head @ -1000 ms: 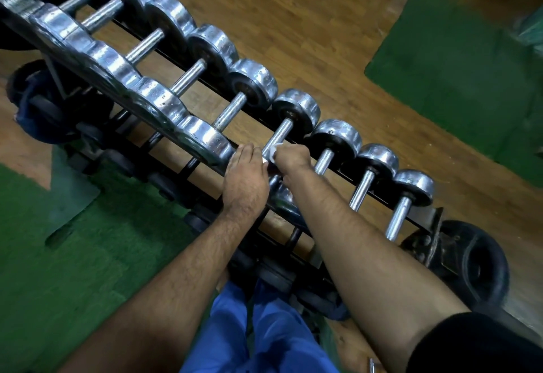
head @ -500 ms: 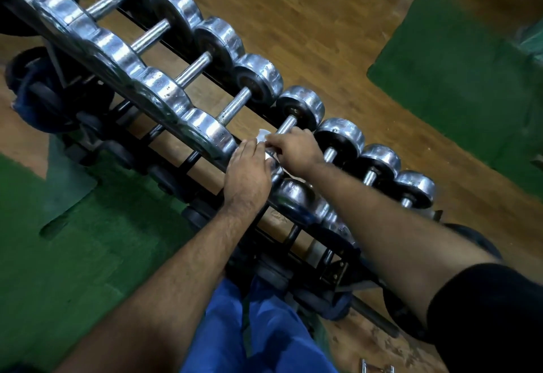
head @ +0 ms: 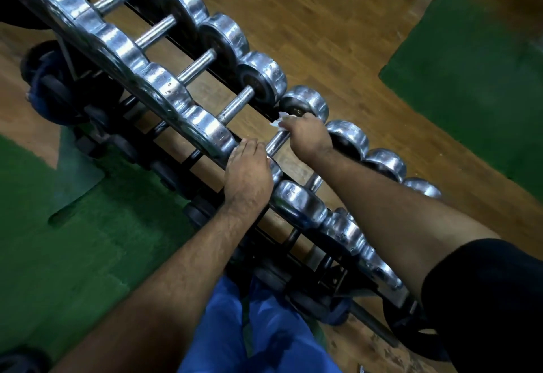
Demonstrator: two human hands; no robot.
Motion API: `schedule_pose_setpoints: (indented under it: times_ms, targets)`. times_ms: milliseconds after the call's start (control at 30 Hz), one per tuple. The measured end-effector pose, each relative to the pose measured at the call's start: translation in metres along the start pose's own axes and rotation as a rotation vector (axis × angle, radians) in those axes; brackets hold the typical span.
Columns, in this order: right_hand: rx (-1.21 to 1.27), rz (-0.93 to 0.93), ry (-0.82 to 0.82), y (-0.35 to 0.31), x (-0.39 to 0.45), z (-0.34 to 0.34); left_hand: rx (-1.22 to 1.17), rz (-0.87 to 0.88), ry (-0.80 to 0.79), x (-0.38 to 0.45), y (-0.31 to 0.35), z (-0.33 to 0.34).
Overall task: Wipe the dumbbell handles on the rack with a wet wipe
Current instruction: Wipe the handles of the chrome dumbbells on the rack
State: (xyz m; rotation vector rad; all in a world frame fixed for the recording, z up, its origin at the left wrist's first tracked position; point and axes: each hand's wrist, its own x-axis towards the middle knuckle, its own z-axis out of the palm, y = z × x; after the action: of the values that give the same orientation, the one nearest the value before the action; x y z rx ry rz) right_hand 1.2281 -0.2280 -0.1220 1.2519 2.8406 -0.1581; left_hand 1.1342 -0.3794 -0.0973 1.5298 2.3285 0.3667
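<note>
A row of chrome dumbbells lies across a black rack [head: 329, 281], running from top left to bottom right. My right hand [head: 308, 136] grips the far end of one dumbbell handle [head: 276, 141] with a white wet wipe [head: 279, 121] wrapped under its fingers; a corner of the wipe sticks out by the far head [head: 307, 103]. My left hand [head: 249, 171] rests on the near head of the same dumbbell, fingers curved over it. The handle's near half shows bare between the two hands.
Lower rack tiers hold dark dumbbells [head: 199, 211]. A black weight plate [head: 50, 84] leans at the left. Green mats [head: 476, 78] lie on the wooden floor [head: 323, 19] on the far right and near left. My blue trouser legs [head: 258, 337] stand against the rack.
My right hand slid the wipe along the handle from the near end to the far head. The left hand stayed on the near head. The view moved closer.
</note>
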Motion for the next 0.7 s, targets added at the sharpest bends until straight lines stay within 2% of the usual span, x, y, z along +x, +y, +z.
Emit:
schedule_pose_setpoints:
  times_ms: [133,267,300,367,433,500,567,700]
  targets:
    - [-0.047,-0.19,0.023,-0.012,-0.01,0.005,0.072,0.001,-0.022,0.006,0.006,0.0]
    - [-0.041,0.027,0.066,0.012,-0.007,0.001,0.092,0.001,-0.023,0.005,0.011,0.002]
    - [-0.034,0.008,0.048,0.007,-0.006,0.001,0.095,-0.003,-0.036,0.004,0.013,0.001]
    - [0.045,-0.172,-0.035,-0.014,-0.016,0.004,0.093,-0.008,-0.035,0.004,0.015,0.002]
    - [0.183,-0.261,-0.046,-0.02,-0.032,0.007,0.092,-0.023,-0.039,0.005,0.014,0.001]
    - [0.228,-0.224,-0.037,-0.003,-0.043,0.008,0.108,-0.025,-0.035,0.004,0.011,0.002]
    - [0.252,-0.145,-0.096,0.016,-0.051,0.007,0.115,-0.013,-0.021,0.0,0.013,0.003]
    - [0.557,0.129,-0.07,0.034,-0.08,-0.002,0.064,0.025,0.032,-0.012,0.024,0.003]
